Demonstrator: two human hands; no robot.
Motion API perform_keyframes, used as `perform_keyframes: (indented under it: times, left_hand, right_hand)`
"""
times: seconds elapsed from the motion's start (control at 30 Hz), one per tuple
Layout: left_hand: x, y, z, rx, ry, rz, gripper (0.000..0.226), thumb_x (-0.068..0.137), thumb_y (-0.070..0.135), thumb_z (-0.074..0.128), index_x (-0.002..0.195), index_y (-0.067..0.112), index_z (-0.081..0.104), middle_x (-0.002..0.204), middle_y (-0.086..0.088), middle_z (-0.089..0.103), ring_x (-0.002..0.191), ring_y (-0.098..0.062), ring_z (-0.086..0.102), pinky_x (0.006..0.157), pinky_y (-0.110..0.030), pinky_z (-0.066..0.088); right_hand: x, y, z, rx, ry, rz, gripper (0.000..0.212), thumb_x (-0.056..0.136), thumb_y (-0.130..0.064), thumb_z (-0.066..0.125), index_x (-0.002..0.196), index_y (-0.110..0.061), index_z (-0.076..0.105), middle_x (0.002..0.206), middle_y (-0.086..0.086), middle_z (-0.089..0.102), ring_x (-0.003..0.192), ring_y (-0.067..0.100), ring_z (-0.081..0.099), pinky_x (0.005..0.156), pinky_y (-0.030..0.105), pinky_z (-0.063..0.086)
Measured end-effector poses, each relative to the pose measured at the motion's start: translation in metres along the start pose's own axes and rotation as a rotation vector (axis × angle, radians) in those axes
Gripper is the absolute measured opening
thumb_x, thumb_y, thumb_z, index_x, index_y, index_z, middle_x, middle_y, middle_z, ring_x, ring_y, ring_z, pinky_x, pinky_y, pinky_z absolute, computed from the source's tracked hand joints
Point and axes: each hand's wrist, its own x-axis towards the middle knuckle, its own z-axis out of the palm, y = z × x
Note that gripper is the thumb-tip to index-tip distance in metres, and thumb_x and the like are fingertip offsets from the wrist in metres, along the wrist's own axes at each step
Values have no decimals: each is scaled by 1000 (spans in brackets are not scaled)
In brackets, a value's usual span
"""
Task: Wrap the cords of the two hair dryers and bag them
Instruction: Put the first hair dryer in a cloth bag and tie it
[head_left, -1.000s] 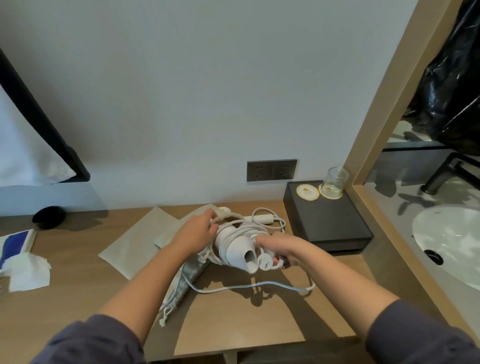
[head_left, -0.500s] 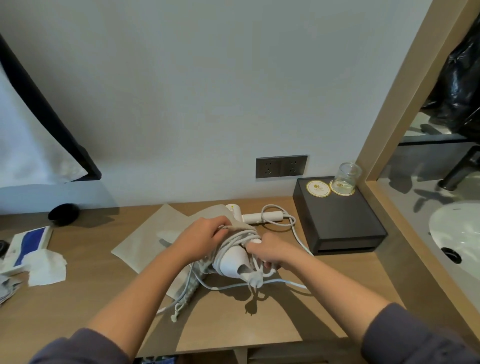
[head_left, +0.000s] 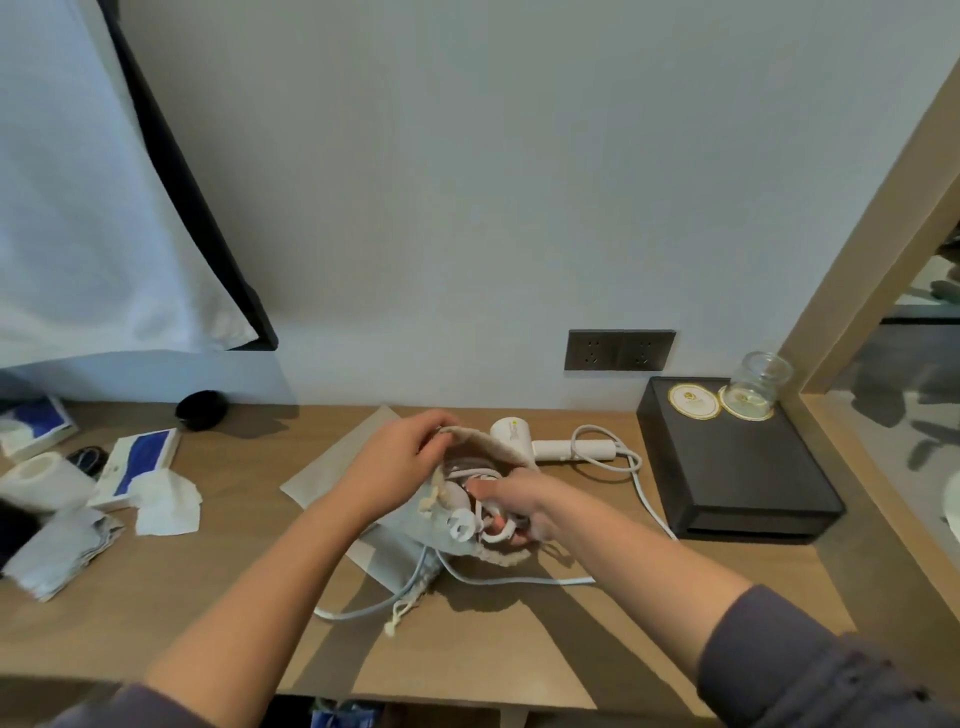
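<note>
Left hand (head_left: 400, 457) pinches the bag (head_left: 485, 440) mouth open so the right hand (head_left: 524, 506), apparently gripping the cord-wrapped dryer (head_left: 457, 492), can feed it inside.

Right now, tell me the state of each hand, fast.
Left hand: pinches the rim of the cloth bag, holding its mouth open.
Right hand: grips the cord-wrapped hair dryer at the bag's mouth.

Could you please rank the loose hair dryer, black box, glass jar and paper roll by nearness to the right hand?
1. loose hair dryer, behind the right hand
2. black box, right
3. glass jar, back right
4. paper roll, far left
</note>
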Motion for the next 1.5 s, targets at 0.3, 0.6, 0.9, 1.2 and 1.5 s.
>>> perform_keyframes:
  times: [0.3,0.6,0.9,1.2,1.5]
  left_hand:
    - [-6,-30,-1,-763,88,-805,24,90,0,44,71,9,56,63,-13,53,53,-21,48,58,-31,40]
    - [-4,-32,-9,-667,-36,-604,33,79,52,49,69,24,64,80,-10,60,77,-23,44,72,-40,33]
    - [-3,-35,-19,-708,-74,-572,31,99,30,47,84,11,66,94,-13,71,91,-28,64,93,-49,48]
    - [7,-46,-28,-753,-37,-575,31,97,30,51,102,3,66,107,-15,68,96,-28,62,91,-42,48]
    - [11,-50,-32,-814,-58,-570,30,98,25,51,99,-1,66,101,-18,68,89,-25,61,90,-44,49]
  right_hand:
    - [1,-3,22,235,-79,24,29,92,-31,66,107,-8,57,83,7,61,53,10,57,57,27,53]
    - [19,5,46,192,-16,51,43,95,-30,62,127,-4,53,106,14,65,82,23,63,70,38,57]
    - [32,18,41,-112,-17,-74,102,56,-68,72,137,-11,48,129,9,60,113,25,61,94,43,55]
    - [-17,-25,16,-833,62,-306,61,96,-54,44,144,-16,46,147,4,48,132,23,46,103,31,38]
    - [-14,-29,-2,-1103,573,-388,27,93,-34,59,114,-16,56,104,7,65,96,29,63,71,36,49]
